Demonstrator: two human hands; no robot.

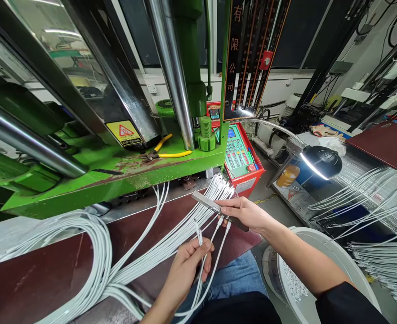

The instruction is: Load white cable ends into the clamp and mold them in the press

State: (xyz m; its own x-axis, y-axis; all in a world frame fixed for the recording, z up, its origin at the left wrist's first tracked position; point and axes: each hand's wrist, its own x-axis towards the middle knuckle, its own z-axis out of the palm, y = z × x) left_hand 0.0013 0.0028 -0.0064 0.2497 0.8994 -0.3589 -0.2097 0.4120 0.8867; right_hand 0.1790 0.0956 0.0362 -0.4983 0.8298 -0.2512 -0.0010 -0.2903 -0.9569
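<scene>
My left hand (193,256) pinches two white cables (199,236) below their small connector ends, which point up. Just to the right and above, my right hand (243,213) is closed on a flat grey metal bar (207,202). Two more white cables (223,243) hang from the bar's underside, their plug ends beneath my right fingers. Behind the bar, a thick bundle of white cables (171,231) lies across the dark red board (63,256), with its connector ends fanned out near the press.
A green press (117,186) stands in front, with yellow-handled pliers (174,154) on its ledge. Beyond it are a red control box (248,180) and a lamp (323,159). A white bucket (333,247) stands at right; coiled cables (100,243) lie at left.
</scene>
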